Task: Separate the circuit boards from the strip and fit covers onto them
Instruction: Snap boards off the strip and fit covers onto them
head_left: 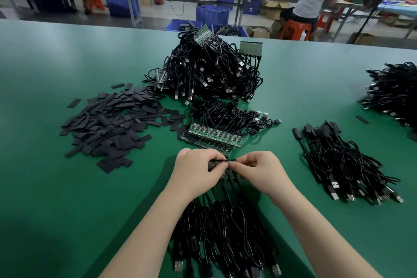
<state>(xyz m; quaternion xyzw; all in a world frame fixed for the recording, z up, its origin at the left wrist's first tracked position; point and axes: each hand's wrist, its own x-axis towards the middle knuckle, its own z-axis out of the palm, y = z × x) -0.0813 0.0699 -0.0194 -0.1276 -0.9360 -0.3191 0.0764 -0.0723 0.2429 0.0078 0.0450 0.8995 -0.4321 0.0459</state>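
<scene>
Green table (67,187), dark narrow strip (222,161) between hands (228,166)

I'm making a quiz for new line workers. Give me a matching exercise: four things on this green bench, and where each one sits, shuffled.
Things:
1. cover pile
2. held strip
3. spare strips
4. finished cables

Places:
A. right of the hands
B. pinched between left hand and right hand
C. far left, loose heap
D. just beyond the hands

Pairs: 1-C, 2-B, 3-D, 4-A
</scene>
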